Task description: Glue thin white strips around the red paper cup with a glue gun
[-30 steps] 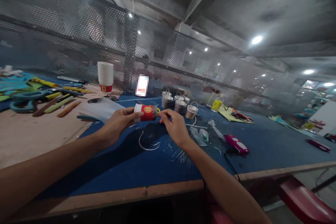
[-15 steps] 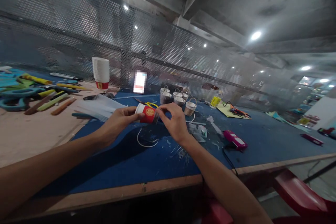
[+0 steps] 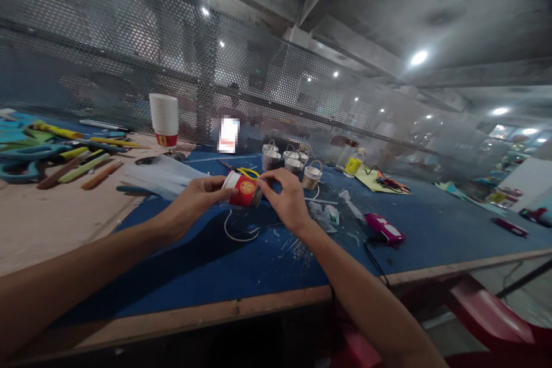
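a red-and-white paper cup (image 3: 245,190) tilts sideways between your hands, its ends partly hidden by your fingers. your left hand (image 3: 196,202) grips the white end; your right hand (image 3: 285,196) bends its fingers against the dark end, and whether they pinch anything cannot be told. behind the cup, a yellow-handled tool (image 3: 249,173) is partly covered. small handled baskets (image 3: 294,164) stand beyond your right hand; a white cord (image 3: 233,236) curls below on the blue tabletop (image 3: 172,282), which stretches toward you to a wooden edge (image 3: 190,317).
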Motion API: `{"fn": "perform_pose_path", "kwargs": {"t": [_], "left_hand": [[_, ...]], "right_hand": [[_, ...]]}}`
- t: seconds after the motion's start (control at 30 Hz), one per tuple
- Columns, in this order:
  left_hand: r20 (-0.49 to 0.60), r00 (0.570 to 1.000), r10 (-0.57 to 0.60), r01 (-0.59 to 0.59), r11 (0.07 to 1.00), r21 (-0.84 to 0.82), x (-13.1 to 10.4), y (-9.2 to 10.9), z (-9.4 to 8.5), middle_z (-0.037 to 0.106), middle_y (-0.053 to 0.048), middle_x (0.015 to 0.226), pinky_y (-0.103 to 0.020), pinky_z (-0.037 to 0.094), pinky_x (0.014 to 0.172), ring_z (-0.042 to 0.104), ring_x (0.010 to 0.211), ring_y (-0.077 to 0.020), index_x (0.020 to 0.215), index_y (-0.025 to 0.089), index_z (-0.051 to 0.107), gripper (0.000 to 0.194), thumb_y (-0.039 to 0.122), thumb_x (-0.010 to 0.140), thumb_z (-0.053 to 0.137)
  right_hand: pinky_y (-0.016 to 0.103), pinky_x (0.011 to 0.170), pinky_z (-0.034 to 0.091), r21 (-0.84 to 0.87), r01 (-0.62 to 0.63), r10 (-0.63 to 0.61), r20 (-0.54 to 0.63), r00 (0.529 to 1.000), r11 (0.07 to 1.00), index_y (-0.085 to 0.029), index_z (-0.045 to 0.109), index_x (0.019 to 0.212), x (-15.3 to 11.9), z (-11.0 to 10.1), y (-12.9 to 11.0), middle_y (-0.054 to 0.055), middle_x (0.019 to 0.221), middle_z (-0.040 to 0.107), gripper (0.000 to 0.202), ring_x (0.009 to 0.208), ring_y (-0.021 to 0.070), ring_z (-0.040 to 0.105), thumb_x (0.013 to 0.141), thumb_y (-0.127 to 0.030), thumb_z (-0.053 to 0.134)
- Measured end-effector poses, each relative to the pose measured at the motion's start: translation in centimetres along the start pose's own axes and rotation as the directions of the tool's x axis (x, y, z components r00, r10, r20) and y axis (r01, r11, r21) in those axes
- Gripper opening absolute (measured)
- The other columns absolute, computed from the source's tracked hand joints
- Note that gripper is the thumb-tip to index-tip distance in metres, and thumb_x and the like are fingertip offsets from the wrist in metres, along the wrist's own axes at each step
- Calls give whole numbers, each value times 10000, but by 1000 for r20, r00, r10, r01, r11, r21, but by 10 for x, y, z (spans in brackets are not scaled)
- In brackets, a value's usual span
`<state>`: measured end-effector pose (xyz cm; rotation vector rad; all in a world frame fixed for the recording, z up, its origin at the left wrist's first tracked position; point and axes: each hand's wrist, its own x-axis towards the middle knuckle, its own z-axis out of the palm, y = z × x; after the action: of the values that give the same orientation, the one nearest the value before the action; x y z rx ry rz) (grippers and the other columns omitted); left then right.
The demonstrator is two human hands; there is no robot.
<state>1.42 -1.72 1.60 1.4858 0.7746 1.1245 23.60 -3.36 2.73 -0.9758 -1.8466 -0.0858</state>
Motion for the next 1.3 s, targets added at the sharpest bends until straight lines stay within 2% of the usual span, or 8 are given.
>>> {"fn": "perform_pose_path", "kwargs": {"t": [0.37, 0.5, 0.7, 1.0, 1.3], "left_hand": [[14, 1000, 8, -8, 1000, 9, 1, -3, -2, 854, -61, 969, -391, 552, 918, 748, 945, -278, 1012, 233, 874, 290, 422, 792, 861], [7, 1000, 23, -23, 999, 23, 2, -2, 0, 851, -64, 929, -404, 559, 914, 749, 923, -287, 977, 225, 873, 292, 425, 764, 872], [39, 999, 11, -12, 1000, 25, 3, -5, -3, 855, -56, 970, -389, 543, 933, 747, 938, -274, 1020, 239, 872, 266, 401, 811, 845], [22, 999, 30, -31, 998, 55, 1, -3, -3, 859, -72, 990, -392, 555, 890, 752, 905, -286, 982, 234, 879, 259, 403, 786, 863], [83, 996, 28, -31, 999, 34, -1, -2, -4, 859, -61, 1002, -379, 538, 928, 745, 937, -285, 1019, 246, 881, 267, 424, 822, 849]], "right_hand": [[348, 846, 558, 50, -17, 18, -13, 1000, 999, -226, 710, 876, 0, 0, 3, 21, 881, 737, 85, 822, 180, 694, 960, -235, 719], [340, 851, 561, 74, -47, 48, -8, 999, 996, -225, 711, 890, -1, -1, 4, 20, 887, 734, 74, 833, 176, 692, 962, -243, 713], [334, 854, 553, 105, -68, 68, 4, 998, 992, -220, 704, 886, -1, -1, 5, 21, 898, 731, 80, 845, 175, 694, 960, -251, 704], [335, 868, 565, 138, -164, 159, 48, 986, 977, -223, 701, 869, 0, -2, 4, 21, 900, 735, 83, 867, 184, 698, 932, -274, 712], [328, 839, 558, 162, -223, 210, 94, 973, 961, -210, 692, 841, 1, -3, 4, 19, 860, 738, 89, 831, 185, 685, 893, -273, 728]]}}
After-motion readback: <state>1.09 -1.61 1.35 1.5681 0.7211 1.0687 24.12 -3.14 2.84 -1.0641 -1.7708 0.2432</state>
